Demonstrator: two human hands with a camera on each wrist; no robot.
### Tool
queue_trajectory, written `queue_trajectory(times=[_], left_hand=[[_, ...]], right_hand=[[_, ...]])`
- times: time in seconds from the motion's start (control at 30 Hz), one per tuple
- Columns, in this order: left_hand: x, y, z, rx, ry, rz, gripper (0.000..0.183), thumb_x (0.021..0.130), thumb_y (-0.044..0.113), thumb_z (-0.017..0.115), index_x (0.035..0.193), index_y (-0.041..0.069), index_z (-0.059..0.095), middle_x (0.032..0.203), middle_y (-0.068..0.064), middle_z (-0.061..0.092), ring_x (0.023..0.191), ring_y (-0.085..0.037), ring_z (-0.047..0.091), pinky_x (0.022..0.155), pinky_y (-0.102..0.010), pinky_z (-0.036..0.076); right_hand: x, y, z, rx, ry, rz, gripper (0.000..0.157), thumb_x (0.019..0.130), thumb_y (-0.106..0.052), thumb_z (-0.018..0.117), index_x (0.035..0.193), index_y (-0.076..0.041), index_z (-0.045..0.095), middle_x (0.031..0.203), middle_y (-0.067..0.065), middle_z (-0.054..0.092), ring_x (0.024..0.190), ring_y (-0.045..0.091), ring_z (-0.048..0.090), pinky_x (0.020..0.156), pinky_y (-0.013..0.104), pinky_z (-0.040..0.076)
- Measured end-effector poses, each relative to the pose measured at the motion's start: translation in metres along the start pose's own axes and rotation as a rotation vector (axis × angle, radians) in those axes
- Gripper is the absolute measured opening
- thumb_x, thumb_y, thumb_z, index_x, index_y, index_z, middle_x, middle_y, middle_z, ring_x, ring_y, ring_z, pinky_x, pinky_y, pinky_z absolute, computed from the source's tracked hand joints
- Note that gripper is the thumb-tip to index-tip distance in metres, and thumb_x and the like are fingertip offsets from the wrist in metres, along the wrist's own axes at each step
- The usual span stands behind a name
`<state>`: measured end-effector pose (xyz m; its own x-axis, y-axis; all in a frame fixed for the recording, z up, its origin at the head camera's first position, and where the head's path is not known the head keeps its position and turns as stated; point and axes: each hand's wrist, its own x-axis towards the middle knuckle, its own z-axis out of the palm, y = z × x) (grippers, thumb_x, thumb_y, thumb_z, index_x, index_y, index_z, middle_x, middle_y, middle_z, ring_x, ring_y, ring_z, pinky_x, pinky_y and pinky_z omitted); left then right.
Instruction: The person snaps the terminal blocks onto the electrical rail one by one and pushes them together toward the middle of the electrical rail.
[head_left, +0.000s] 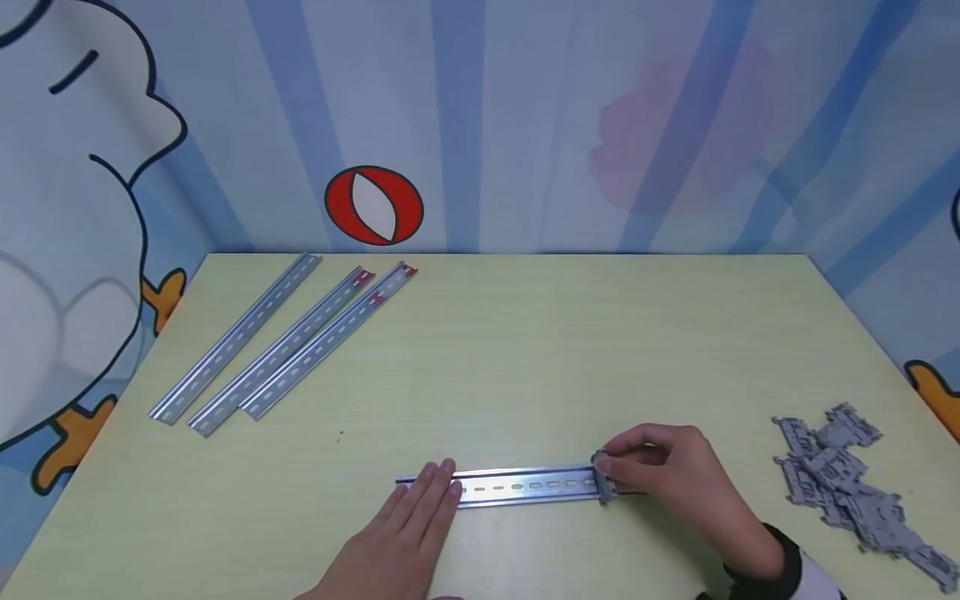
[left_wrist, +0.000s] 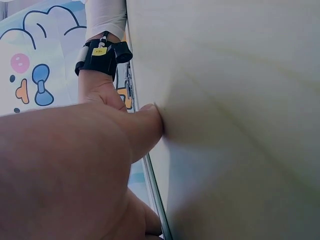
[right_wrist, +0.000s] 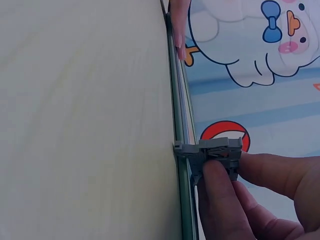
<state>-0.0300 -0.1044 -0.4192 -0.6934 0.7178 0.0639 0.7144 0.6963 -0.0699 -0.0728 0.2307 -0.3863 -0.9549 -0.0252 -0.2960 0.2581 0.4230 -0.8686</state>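
Blue-striped, cartoon-printed sheeting (head_left: pixel 525 125) is standing behind the pale table (head_left: pixel 525 367), and you are working on the side nearest you. One slotted metal rail (head_left: pixel 517 486) is lying crosswise in front of you, probably turned that way so both hands are reaching it comfortably. Your left hand (head_left: pixel 401 533) is pressing straight fingers, lying nearly together, over the rail's left portion, seemingly bracing it against sliding. Your right hand (head_left: pixel 678 479) is pinching a small grey piece (right_wrist: pixel 215 146) between thumb and fingers. That piece is standing upright across the rail, touching it near its right end; your fingertips are gripping it away from the metal, presumably leaving its lower side free to seat. Whether it is latched, I cannot tell. Three more rails (head_left: pixel 282 352) are lying slanted at the far left, well apart from your hands, perhaps for working room. A loose pile of grey pieces (head_left: pixel 840 483) is resting on your right, likely giving that hand a short reach.
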Motion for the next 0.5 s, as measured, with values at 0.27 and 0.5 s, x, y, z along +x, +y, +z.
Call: queue_trajectory(times=[0.27, 0.5], left_hand=[[-0.001, 0.000, 0.002, 0.012, 0.019, -0.005, 0.093, 0.093, 0.074, 0.023, 0.144, -0.001, 0.044, 0.156, -0.016, 0.040, 0.142, -0.029, 0.039, 0.105, -0.038, 0.047], [0.000, 0.001, 0.002, -0.005, -0.015, -0.012, 0.094, 0.092, 0.075, 0.023, 0.146, -0.001, 0.041, 0.158, -0.017, 0.036, 0.144, -0.029, 0.037, 0.107, -0.039, 0.046]], right_hand=[[0.001, -0.006, 0.015, 0.041, -0.034, -0.060, 0.029, 0.080, -0.015, 0.081, 0.099, 0.004, 0.073, 0.091, 0.016, 0.079, 0.070, 0.008, 0.074, 0.065, 0.026, 0.061], [0.004, -0.008, 0.026, 0.049, -0.047, -0.093, 0.027, 0.079, -0.016, 0.081, 0.097, 0.003, 0.073, 0.088, 0.016, 0.079, 0.070, 0.007, 0.074, 0.065, 0.025, 0.061]])
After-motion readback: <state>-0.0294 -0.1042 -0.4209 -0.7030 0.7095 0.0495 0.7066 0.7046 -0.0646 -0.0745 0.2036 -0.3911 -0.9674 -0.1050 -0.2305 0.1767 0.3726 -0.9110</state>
